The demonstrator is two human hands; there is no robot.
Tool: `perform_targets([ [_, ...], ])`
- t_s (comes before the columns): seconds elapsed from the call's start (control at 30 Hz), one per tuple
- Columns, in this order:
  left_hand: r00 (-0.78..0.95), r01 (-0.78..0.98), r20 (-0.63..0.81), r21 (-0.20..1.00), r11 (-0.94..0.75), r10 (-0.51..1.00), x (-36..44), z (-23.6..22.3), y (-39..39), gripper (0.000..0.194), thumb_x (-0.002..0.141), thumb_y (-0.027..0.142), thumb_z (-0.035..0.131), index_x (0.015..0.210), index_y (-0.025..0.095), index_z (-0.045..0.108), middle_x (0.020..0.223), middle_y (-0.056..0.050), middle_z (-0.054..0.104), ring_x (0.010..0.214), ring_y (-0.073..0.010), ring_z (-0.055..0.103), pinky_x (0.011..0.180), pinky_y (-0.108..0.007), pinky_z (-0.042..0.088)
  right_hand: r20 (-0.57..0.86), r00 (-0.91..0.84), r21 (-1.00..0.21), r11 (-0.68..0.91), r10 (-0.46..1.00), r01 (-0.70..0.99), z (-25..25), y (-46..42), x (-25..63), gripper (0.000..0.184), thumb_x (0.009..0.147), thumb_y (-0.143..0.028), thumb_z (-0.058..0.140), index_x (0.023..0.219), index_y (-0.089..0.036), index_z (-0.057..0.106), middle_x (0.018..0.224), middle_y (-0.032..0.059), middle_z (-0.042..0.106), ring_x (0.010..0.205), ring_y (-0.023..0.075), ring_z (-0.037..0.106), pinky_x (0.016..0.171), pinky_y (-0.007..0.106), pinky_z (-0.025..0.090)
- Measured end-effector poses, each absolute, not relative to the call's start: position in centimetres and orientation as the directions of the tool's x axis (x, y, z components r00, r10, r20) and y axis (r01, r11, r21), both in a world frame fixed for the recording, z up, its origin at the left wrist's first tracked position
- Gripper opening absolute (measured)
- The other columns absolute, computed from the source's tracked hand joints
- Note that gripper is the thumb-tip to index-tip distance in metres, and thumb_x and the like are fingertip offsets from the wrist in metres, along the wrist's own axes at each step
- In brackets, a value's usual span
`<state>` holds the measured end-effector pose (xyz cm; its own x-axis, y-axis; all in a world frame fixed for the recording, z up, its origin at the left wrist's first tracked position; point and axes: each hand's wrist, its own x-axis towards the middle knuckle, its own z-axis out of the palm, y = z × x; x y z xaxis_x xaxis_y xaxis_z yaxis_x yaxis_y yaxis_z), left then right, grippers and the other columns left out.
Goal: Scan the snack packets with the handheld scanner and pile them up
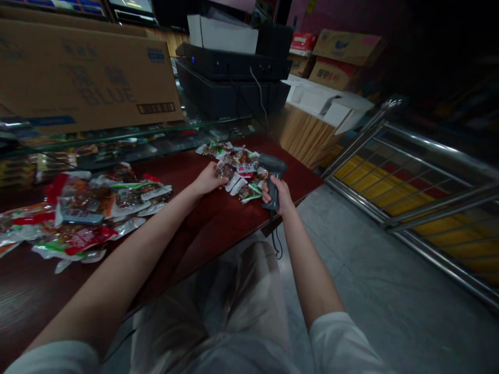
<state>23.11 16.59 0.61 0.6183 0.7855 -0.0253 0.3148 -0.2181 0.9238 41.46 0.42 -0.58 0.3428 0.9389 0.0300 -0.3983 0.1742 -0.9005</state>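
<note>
My right hand (281,195) is wrapped round the handle of a dark barcode scanner (274,165), whose head points left over the packets. A cable hangs from the handle's lower end below the table edge. My left hand (210,180) is closed on the edge of a clear snack packet (225,170) at the near left of a pile of packets (244,161). These vacuum-sealed packets have red, green and white printing and brown contents. A second, larger pile of similar packets (89,208) lies on the table to the left of my left forearm.
The dark red table (187,223) has a glass display case (128,136) behind it. A large cardboard box (93,78) and black electronic units (234,85) stand on top. More cartons (339,57) are stacked back right. A metal railing (421,140) stands to the right on grey floor.
</note>
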Motion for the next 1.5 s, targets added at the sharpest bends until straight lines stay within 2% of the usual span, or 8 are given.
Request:
perform_targets([
  [0.17,0.688,0.048,-0.103,0.994,0.096,0.719,20.1,1.4,13.7,0.031,0.080,0.004,0.058,0.099,0.019,0.038,0.086,0.000,0.066,0.074,-0.0124,0.070,0.070,-0.029,0.058,0.037,0.317,-0.904,0.166,0.948,-0.393,-0.7,0.4,41.8,0.048,0.070,-0.052,0.074,0.097,-0.019,0.051,0.053,-0.0093,0.052,0.034,0.0051,0.038,0.033,0.019,0.034],
  [0.33,0.638,-0.007,-0.109,0.989,0.147,0.763,16.4,2.4,11.6,0.029,0.080,0.007,0.061,0.098,0.018,0.041,0.086,-0.003,0.070,0.074,-0.0138,0.072,0.066,-0.026,0.058,0.025,0.312,-0.913,0.149,0.950,-0.381,-0.7,0.4,42.1,0.043,0.074,-0.051,0.070,0.096,-0.020,0.051,0.053,-0.0090,0.051,0.034,0.0048,0.037,0.033,0.018,0.033],
  [0.6,0.533,0.014,0.101,0.992,-0.128,0.840,12.3,0.4,11.8,0.026,0.082,0.027,0.059,0.104,0.017,0.051,0.077,-0.001,0.064,0.061,-0.0124,0.062,0.048,-0.021,0.047,0.048,0.391,-0.923,0.190,0.919,-0.335,1.1,-0.7,37.7,0.043,0.069,-0.048,0.074,0.093,-0.021,0.051,0.052,-0.0101,0.051,0.032,0.0060,0.040,0.033,0.020,0.037],
  [0.8,0.494,0.047,0.139,0.982,-0.186,0.858,11.8,-0.2,12.8,0.037,0.086,0.032,0.053,0.119,0.016,0.054,0.081,-0.003,0.063,0.062,-0.0138,0.059,0.055,-0.027,0.049,-0.064,0.256,-0.939,0.028,0.964,-0.342,0.9,-2.3,29.7,0.044,0.069,-0.042,0.075,0.100,-0.022,0.050,0.058,-0.0086,0.057,0.037,0.0112,0.056,0.034,0.022,0.043],
  [1.07,0.500,0.085,0.253,0.938,-0.337,0.828,11.9,-1.0,13.3,0.038,0.087,0.035,0.049,0.114,0.011,0.060,0.107,-0.010,0.068,0.095,-0.0199,0.062,0.085,-0.033,0.051,-0.083,0.130,-0.876,-0.010,0.988,-0.483,-0.1,-1.5,28.4,0.039,0.070,-0.039,0.072,0.098,-0.019,0.053,0.052,-0.0114,0.049,0.030,0.0046,0.038,0.029,0.018,0.031],
  [1.2,0.489,0.124,0.268,0.920,-0.370,0.830,11.9,-1.4,13.5,0.032,0.089,0.036,0.046,0.104,0.013,0.060,0.100,-0.008,0.066,0.092,-0.0193,0.060,0.082,-0.032,0.050,-0.110,0.105,-0.869,-0.044,0.988,-0.493,0.2,-1.7,28.2,0.040,0.070,-0.040,0.074,0.098,-0.019,0.055,0.051,-0.0117,0.047,0.030,0.0041,0.036,0.029,0.018,0.030],
  [1.37,0.447,0.262,0.312,0.850,-0.456,0.838,11.8,-1.3,13.4,0.026,0.090,0.037,0.041,0.078,0.018,0.052,0.080,-0.003,0.058,0.079,-0.0176,0.054,0.078,-0.032,0.047,-0.148,0.129,-0.867,-0.066,0.980,-0.494,0.4,-1.8,28.0,0.039,0.067,-0.041,0.077,0.089,-0.019,0.054,0.050,-0.0115,0.047,0.030,0.0039,0.036,0.029,0.018,0.030],
  [1.5,0.400,0.267,0.324,0.853,-0.447,0.857,11.8,-1.1,13.2,0.024,0.090,0.037,0.042,0.076,0.019,0.050,0.073,-0.001,0.055,0.073,-0.0165,0.053,0.073,-0.030,0.046,-0.156,0.107,-0.863,-0.083,0.982,-0.499,0.3,-1.7,28.1,0.039,0.068,-0.041,0.076,0.090,-0.020,0.053,0.050,-0.0117,0.047,0.030,0.0039,0.036,0.030,0.018,0.030],
])
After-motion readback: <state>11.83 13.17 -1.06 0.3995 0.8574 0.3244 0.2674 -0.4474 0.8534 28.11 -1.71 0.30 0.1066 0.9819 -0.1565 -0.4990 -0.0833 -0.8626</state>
